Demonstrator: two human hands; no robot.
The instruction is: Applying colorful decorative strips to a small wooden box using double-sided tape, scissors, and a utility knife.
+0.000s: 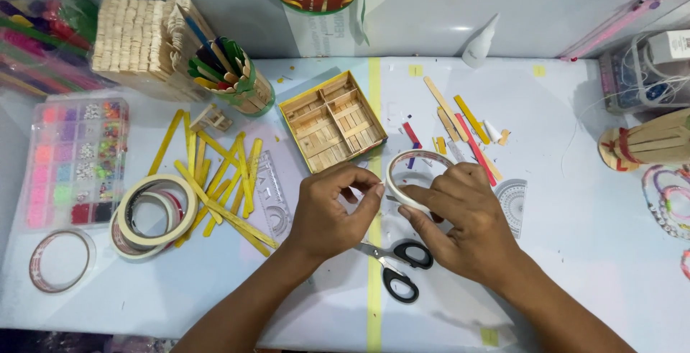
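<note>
Here a white tape roll (411, 175) is held upright just above the counter (575, 252), right of the yellow-rimmed wooden tray (332, 120). The roll is clamped by the right hand (460, 220), fingers wrapped over its near rim. The left hand (334, 213) is pinched thumb to fingertips at the roll's left edge; whether a tape end is caught in that grip cannot be told. Black-handled scissors (399, 261) are seen just below the roll, lying on the counter between both wrists. Yellow craft sticks (219, 180) are scattered left of the roll, with two stacked masking tape rolls (152, 215) further left. A bead organiser box (74, 159) is placed beyond those. Coloured stick pieces (463, 126) are spread above the roll.
</note>
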